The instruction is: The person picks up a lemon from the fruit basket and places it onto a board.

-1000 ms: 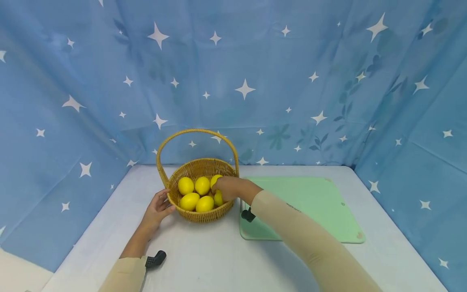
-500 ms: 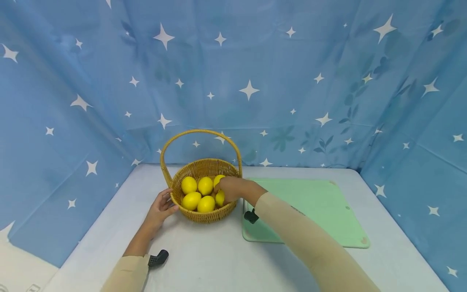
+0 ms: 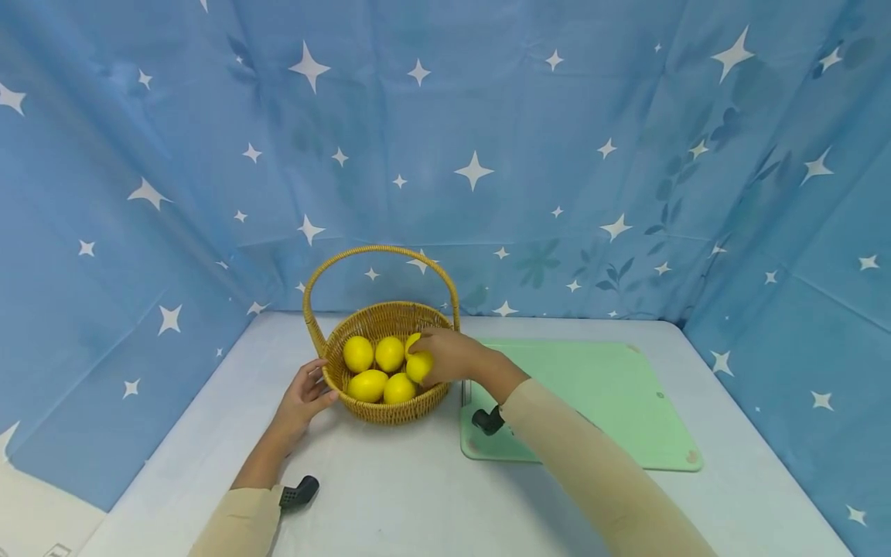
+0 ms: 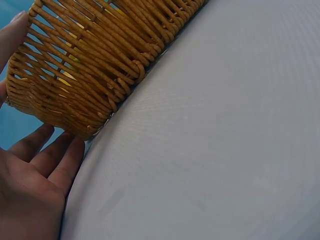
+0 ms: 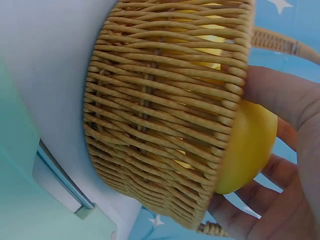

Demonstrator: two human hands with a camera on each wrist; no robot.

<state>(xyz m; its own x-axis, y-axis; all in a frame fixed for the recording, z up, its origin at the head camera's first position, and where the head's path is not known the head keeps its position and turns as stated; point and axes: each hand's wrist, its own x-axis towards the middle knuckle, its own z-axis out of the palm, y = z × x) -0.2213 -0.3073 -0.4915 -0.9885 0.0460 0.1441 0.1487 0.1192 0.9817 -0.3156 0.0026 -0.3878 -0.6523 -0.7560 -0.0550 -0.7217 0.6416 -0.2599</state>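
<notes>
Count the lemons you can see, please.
6: three lemons at the back of the wicker basket, two lemons at its front, one lemon in the right hand. More may be hidden.

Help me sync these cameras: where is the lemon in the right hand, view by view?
Head: lemon slightly left of and below centre, in the right hand.
Left wrist: not identifiable; yellow glimpses through the wicker basket.
Right wrist: right of centre, beyond the basket's rim.
Shared landmark: the wicker basket.

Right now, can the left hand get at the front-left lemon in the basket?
Probably yes, from above: the side of the basket stands between the left hand and the front-left lemon, but its top looks uncovered.
</notes>
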